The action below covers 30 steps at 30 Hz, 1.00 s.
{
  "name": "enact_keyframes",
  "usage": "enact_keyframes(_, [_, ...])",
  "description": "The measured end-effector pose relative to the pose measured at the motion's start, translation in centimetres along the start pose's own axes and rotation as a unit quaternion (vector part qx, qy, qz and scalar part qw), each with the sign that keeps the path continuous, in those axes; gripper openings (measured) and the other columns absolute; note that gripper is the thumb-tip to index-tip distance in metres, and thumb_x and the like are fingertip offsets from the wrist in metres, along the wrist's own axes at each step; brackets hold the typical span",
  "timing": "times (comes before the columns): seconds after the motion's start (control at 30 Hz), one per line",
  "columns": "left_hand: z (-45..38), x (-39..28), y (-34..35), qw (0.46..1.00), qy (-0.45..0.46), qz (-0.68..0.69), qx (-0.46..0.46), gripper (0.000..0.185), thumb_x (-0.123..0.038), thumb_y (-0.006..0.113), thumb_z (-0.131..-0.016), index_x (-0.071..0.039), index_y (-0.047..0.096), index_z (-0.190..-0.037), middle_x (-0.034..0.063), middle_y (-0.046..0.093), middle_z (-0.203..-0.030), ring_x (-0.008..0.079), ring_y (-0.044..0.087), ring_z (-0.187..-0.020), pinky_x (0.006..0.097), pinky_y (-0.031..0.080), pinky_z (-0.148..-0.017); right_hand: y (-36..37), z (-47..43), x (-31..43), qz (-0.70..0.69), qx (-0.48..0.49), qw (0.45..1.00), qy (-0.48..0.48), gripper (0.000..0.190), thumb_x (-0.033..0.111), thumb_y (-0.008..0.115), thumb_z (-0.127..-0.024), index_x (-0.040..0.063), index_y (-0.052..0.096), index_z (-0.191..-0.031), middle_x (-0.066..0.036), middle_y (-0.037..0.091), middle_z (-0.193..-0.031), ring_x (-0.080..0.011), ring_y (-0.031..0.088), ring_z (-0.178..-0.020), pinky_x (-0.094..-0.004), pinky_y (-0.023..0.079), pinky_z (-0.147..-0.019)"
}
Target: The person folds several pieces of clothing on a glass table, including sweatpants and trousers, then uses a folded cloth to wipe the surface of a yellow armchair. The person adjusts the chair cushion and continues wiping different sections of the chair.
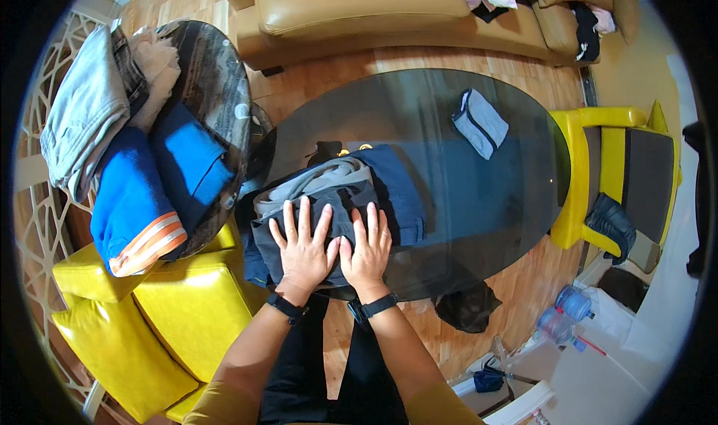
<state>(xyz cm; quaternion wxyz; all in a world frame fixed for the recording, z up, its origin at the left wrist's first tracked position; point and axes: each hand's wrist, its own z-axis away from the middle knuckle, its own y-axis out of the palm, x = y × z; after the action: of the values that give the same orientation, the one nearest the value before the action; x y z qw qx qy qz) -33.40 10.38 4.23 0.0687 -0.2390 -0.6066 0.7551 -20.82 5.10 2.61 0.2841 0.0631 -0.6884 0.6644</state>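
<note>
Both palms press flat on a folded dark grey garment (pixel 359 192) that lies on the near left part of the oval glass table (pixel 381 100). My left hand (pixel 303 251) has its fingers spread, and so does my right hand (pixel 366 245); the thumbs touch or nearly touch. A lighter grey part of cloth (pixel 320 181) shows rolled beyond my fingertips. Under the dark garment a folded navy garment (pixel 401 195) sticks out to the right. Farther off on the glass, a small folded light grey garment (pixel 482 122) with dark edging lies alone.
At the left, a dark marble-patterned table (pixel 216 60) bears grey trousers (pixel 90 105) and blue clothing (pixel 134 189). A yellow armchair (pixel 185 296) stands near left, another yellow chair (pixel 594 116) at right. Clothes lie on a tan sofa (pixel 359 10). Water bottles (pixel 572 301) stand at lower right.
</note>
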Motion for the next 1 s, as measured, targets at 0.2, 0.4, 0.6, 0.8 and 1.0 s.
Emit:
enact_keyframes(0.2, [0.1,-0.2,0.0,0.999,-0.023,-0.027,0.015,0.058,-0.046,0.052,-0.091,-0.022,0.046,-0.144,0.0185,0.025,-0.157,0.0436,0.011,-0.146,0.0662,0.001,-0.111,0.3,0.1,-0.7,-0.025,0.011,1.000,-0.014,0.055,0.038,0.055,-0.090,0.011,0.051,-0.138,-0.017,0.034,-0.152,-0.0447,0.033,-0.134,-0.0547,0.030,-0.106])
enact_keyframes(0.4, [-1.2,-2.8,0.4,0.994,-0.080,-0.077,-0.019,0.060,-0.033,0.056,-0.090,-0.013,0.043,-0.145,0.0200,0.024,-0.156,0.0423,0.011,-0.147,0.0643,0.000,-0.112,-1.0,-0.9,-3.4,-0.112,0.040,0.989,-0.083,0.055,0.029,0.058,-0.088,0.013,0.050,-0.140,-0.017,0.036,-0.150,-0.0428,0.036,-0.132,-0.0520,0.031,-0.107])
enact_keyframes(0.6, [-3.9,-10.2,2.4,0.998,-0.040,-0.038,-0.017,0.067,-0.025,0.060,-0.085,-0.014,0.039,-0.147,0.0250,0.021,-0.156,0.0463,0.012,-0.145,0.0638,0.006,-0.113,-4.1,-3.9,-10.6,-0.178,0.041,0.968,-0.174,0.047,0.011,0.065,-0.081,0.006,0.057,-0.127,-0.017,0.049,-0.139,-0.0354,0.049,-0.123,-0.0469,0.040,-0.102])
enact_keyframes(0.8, [-11.1,-18.6,5.6,0.995,0.020,0.099,-0.020,0.070,-0.016,0.069,-0.082,-0.009,0.040,-0.145,0.0238,0.026,-0.154,0.0462,0.023,-0.141,0.0565,0.021,-0.114,-8.8,-11.4,-22.2,0.045,-0.124,0.991,-0.038,0.054,0.013,0.063,-0.083,0.005,0.050,-0.134,-0.018,0.040,-0.147,-0.0392,0.039,-0.133,-0.0515,0.032,-0.108])
enact_keyframes(1.0, [-21.8,-22.8,8.5,0.988,0.135,0.024,-0.075,0.077,-0.013,0.072,-0.079,-0.015,0.036,-0.148,0.0155,0.028,-0.155,0.0407,0.024,-0.143,0.0537,0.023,-0.115,-9.8,-18.3,-29.4,0.106,-0.103,0.989,0.004,0.057,0.017,0.072,-0.072,0.014,0.057,-0.128,-0.010,0.046,-0.140,-0.0339,0.040,-0.129,-0.0482,0.037,-0.104])
